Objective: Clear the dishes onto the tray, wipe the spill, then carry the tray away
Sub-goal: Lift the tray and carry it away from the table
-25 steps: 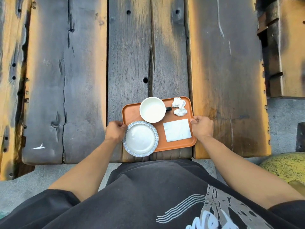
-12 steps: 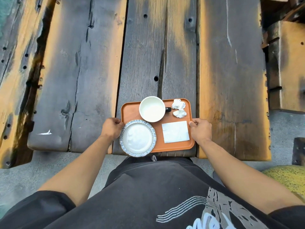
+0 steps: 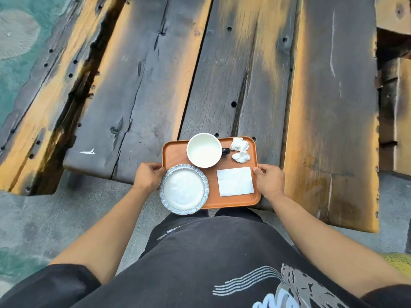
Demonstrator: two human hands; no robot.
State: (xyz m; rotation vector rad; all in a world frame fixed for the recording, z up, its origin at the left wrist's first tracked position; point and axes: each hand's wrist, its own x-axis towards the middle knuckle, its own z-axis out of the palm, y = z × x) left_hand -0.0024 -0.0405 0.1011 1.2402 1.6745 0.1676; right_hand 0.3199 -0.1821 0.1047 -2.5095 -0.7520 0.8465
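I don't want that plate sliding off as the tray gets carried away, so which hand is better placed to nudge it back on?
Left. The left hand grips the tray rim right beside the plate, which overhangs that corner. The right hand holds the opposite rim, beyond the napkin.

wooden plank table (image 3: pixel 222 63) | grey concrete floor (image 3: pixel 66 218) | teal ground (image 3: pixel 13 74) far left

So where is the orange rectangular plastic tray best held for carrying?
By its two short side rims, one hand from each side, as the left hand and right hand grip now. The orange rectangular plastic tray is wide, and its load sits between them, so it should stay level.
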